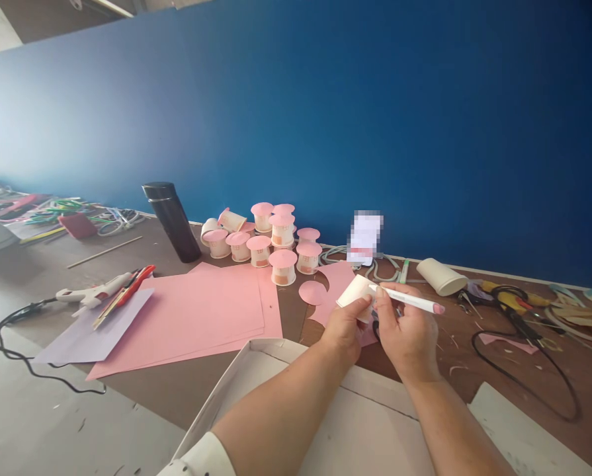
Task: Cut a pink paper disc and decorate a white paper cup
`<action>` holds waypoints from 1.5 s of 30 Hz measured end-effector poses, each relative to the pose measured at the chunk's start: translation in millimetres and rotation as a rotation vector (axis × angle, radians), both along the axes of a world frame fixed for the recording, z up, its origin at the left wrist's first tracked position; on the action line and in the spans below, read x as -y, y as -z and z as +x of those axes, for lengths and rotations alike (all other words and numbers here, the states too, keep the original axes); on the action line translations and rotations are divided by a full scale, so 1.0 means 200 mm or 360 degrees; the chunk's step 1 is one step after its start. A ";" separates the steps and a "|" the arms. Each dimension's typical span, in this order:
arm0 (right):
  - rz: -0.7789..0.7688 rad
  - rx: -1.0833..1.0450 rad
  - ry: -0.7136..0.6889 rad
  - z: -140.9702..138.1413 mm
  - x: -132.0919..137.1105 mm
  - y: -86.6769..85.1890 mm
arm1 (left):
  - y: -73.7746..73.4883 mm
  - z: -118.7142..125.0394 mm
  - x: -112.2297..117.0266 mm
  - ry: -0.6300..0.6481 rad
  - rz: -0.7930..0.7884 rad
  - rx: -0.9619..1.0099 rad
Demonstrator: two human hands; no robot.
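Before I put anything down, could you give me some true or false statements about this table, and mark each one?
1. The left hand holds a paper cup, the right hand a white marker. True.
2. The white marker's back end is green. False: it is pink.
3. In view, the black bottle is left of the pink-topped cups. True.
4. The black bottle touches the left hand. False: they are well apart.
5. A red cutter overlaps the lilac paper. True.

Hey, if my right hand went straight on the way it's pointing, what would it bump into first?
Probably the cup in your left hand; the tip of the pen in your right hand looks right at it, though depth is unclear.
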State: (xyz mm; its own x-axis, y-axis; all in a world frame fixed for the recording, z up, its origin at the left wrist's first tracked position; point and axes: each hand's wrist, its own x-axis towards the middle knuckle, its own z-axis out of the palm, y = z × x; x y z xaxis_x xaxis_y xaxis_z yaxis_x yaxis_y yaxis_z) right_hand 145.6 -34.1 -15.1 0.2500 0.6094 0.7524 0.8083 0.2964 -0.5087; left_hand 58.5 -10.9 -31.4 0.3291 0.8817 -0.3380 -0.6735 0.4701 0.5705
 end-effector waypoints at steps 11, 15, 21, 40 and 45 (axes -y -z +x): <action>0.0060 0.0104 0.0050 0.00 -0.01 0.01 | -0.01 0.00 0.01 0.0016 0.0018 -0.0030; 0.0074 0.0120 0.0072 0.00 -0.01 0.01 | -0.02 -0.01 0.01 0.0052 0.0017 -0.0037; 0.0093 0.0143 0.0101 0.00 -0.01 0.01 | -0.02 -0.01 0.01 0.0071 -0.0017 -0.0036; 0.0003 0.0060 0.0090 0.01 -0.01 0.02 | -0.01 -0.02 -0.01 -0.0059 -0.0120 0.0034; 0.0015 0.0078 0.0088 0.00 -0.01 0.01 | -0.02 -0.02 0.00 -0.0044 -0.0166 0.0064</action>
